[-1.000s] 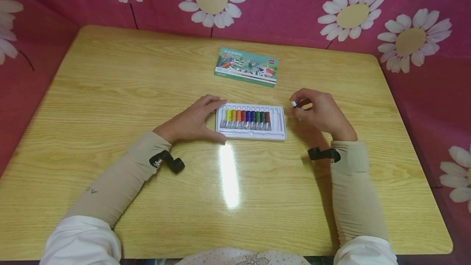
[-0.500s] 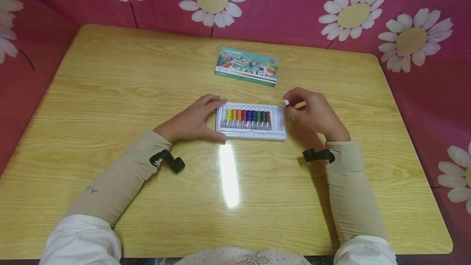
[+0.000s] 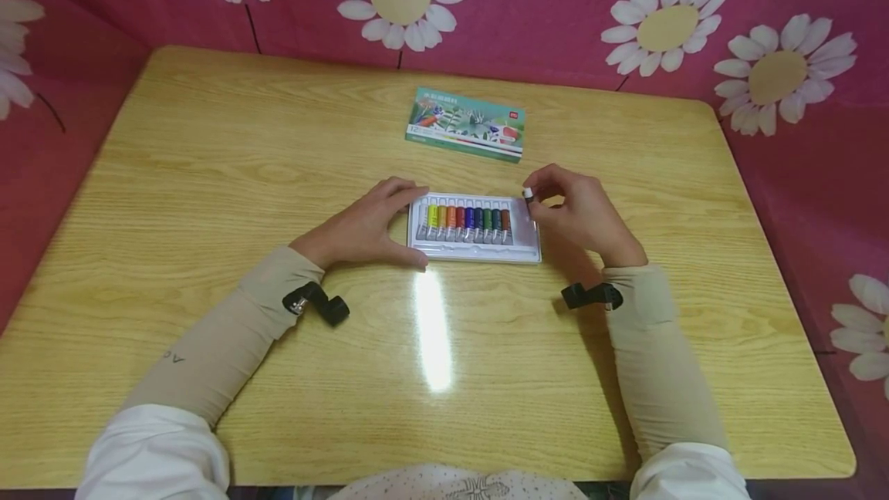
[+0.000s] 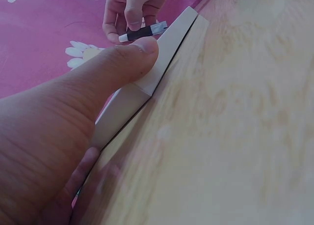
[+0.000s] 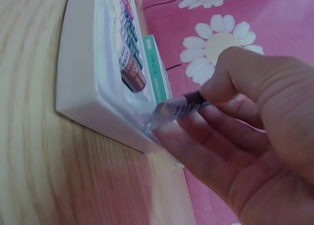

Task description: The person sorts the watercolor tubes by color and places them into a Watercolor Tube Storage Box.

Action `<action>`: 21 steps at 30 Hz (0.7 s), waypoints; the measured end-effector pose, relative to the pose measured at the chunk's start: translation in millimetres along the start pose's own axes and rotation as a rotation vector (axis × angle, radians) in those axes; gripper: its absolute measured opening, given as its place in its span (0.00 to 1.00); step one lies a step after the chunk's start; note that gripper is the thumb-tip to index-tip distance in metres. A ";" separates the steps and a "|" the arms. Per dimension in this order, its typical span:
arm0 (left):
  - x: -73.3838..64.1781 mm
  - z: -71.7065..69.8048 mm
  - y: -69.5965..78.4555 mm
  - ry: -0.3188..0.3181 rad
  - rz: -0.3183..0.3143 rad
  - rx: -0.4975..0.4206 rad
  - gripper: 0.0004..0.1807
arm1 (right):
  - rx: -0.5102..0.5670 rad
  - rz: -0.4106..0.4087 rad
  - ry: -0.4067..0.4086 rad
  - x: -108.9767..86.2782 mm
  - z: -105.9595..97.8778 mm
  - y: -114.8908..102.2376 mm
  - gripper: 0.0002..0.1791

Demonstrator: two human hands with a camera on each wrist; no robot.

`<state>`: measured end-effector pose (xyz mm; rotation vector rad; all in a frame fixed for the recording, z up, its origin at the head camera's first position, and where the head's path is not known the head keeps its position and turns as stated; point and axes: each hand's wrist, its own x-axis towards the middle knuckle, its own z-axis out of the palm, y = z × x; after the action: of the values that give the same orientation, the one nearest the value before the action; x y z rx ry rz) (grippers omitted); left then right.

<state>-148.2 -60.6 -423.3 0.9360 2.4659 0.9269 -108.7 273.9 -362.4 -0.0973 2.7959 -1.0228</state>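
A white tray (image 3: 479, 254) holds a row of small paint tubes (image 3: 469, 224), running from yellow through red, blue and green to brown. My left hand (image 3: 364, 228) grips the tray's left end, its thumb on the near side and fingers at the far side. Between thumb and fingers, my right hand (image 3: 582, 211) pinches a black paint tube (image 4: 142, 32) with a white cap. That tube is over the tray's right end, beside the brown tube (image 5: 133, 73); its crimped silver end (image 5: 156, 118) is close to the tray's edge in the right wrist view.
A green illustrated paint box (image 3: 465, 124) lies behind the tray on the wooden table (image 3: 278, 137). Beyond the table's far edge hangs a pink cloth (image 3: 528, 14) printed with white daisies.
My right hand has moved left with the black paint tube, from beside the tray to over its right end. The left hand and the tray have stayed put.
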 end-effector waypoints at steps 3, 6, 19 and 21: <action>0.1 0.0 0.4 0.000 0.001 -0.003 0.65 | 0.003 0.004 0.008 0.6 1.8 -0.4 0.15; -0.1 0.3 0.6 -0.002 0.000 -0.006 0.65 | 0.012 -0.002 0.023 0.8 3.7 -0.2 0.14; -0.8 0.8 1.1 0.003 0.002 -0.010 0.65 | 0.009 0.003 0.004 3.7 14.4 -2.4 0.14; -0.9 0.4 1.2 0.002 0.002 -0.009 0.65 | 0.002 0.002 -0.004 3.9 15.7 -2.7 0.15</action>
<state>-146.8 -60.3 -422.7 0.9356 2.4607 0.9398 -109.8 261.4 -372.9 -0.0962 2.7906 -1.0239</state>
